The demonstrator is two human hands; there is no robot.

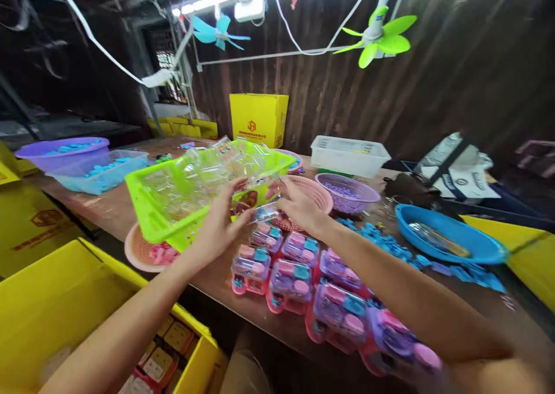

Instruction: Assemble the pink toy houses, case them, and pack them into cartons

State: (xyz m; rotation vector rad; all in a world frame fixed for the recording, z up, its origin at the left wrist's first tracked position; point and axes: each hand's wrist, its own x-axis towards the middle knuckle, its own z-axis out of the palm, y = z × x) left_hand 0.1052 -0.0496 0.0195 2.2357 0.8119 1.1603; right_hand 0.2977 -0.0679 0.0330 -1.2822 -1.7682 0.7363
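My left hand [223, 223] and my right hand [299, 206] are raised over the table's front edge, both pinched on one clear plastic cover [260, 200] held between them. Just behind it a lime green basket [150, 209] full of clear plastic covers rests tilted on a pink basket [139, 249]. Below my hands, several pink toy sets [288, 272] with purple and teal parts under clear covers lie in rows on the wooden table [108, 209].
A purple sieve bowl [347, 191], a pink mesh basket [312, 191], a white crate [349, 154] and a blue dish [451, 240] stand to the right, with loose blue pieces [390, 246] scattered. Yellow boxes [65, 301] sit at lower left; purple and blue tubs [60, 151] far left.
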